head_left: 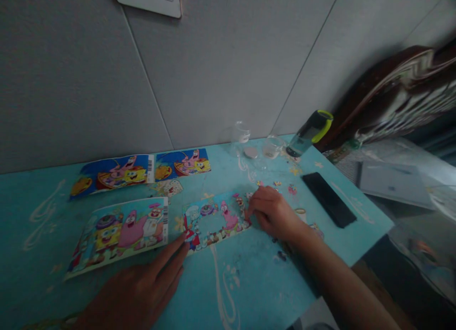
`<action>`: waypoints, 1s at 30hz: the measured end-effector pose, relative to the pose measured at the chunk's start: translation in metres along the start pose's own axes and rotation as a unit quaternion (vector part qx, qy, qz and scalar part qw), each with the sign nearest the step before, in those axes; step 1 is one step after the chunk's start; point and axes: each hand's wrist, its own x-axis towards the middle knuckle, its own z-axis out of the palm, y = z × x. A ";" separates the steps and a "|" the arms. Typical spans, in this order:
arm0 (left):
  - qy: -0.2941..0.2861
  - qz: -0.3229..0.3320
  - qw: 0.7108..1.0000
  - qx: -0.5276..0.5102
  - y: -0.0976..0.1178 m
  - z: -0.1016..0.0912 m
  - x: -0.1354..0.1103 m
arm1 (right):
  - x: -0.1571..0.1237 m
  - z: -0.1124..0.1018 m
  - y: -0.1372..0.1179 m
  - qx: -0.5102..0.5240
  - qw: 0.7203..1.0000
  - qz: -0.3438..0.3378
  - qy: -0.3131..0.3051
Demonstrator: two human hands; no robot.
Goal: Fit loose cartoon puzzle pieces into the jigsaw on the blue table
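A partly assembled cartoon jigsaw puzzle (pixel 231 219) lies on the turquoise table, with a gap left of its pink starfish figure. My left hand (pixel 142 277) rests with fingers stretched out, fingertips touching the puzzle's lower left edge. At the right edge, my right hand (pixel 272 211) has its fingers curled and pinched on a puzzle piece (pixel 248 220), mostly hidden beneath them. Left of the puzzle lies a picture sheet (pixel 130 230) with the same cartoon scene. Loose puzzle pieces (pixel 292 189) are scattered around and beyond my right hand.
Behind lie a blue picture sheet (pixel 117 174) and a finished-looking blue puzzle (pixel 183 163). Clear plastic jars (pixel 273 147), a round lid (pixel 251 152) and a dark bottle (pixel 308 132) stand near the wall. A black phone (pixel 328 199) lies at the right.
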 end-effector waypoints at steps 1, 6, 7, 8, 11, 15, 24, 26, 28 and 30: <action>0.000 0.014 1.000 0.020 -0.001 0.002 -0.001 | -0.003 -0.007 0.008 -0.007 0.998 0.041 0.050; 0.006 0.053 0.995 0.079 -0.005 0.006 -0.003 | -0.034 -0.045 0.061 -0.138 0.883 0.364 0.264; 0.005 0.051 0.995 0.082 -0.005 0.006 -0.003 | -0.040 -0.049 0.071 -0.154 0.866 0.412 0.240; 0.003 0.052 0.995 0.083 -0.005 0.006 -0.003 | -0.046 -0.053 0.080 -0.165 0.858 0.445 0.199; 0.011 0.044 0.995 0.086 -0.004 0.004 -0.001 | -0.058 -0.056 0.097 -0.170 0.858 0.471 0.111; 0.031 0.043 0.996 0.078 -0.001 -0.001 0.002 | -0.061 -0.053 0.102 -0.161 0.858 0.483 0.070; 0.011 0.025 0.997 0.067 -0.001 0.002 -0.001 | -0.055 -0.049 0.097 -0.135 0.863 0.485 0.049; 0.012 0.019 0.998 0.055 -0.001 0.001 0.000 | -0.053 -0.048 0.093 -0.130 0.864 0.484 0.050; 0.011 0.014 0.999 0.040 0.000 -0.001 0.002 | -0.051 -0.047 0.090 -0.122 0.867 0.481 0.052; 0.011 0.014 0.999 0.031 0.001 -0.004 0.004 | -0.049 -0.047 0.086 -0.114 0.870 0.476 0.055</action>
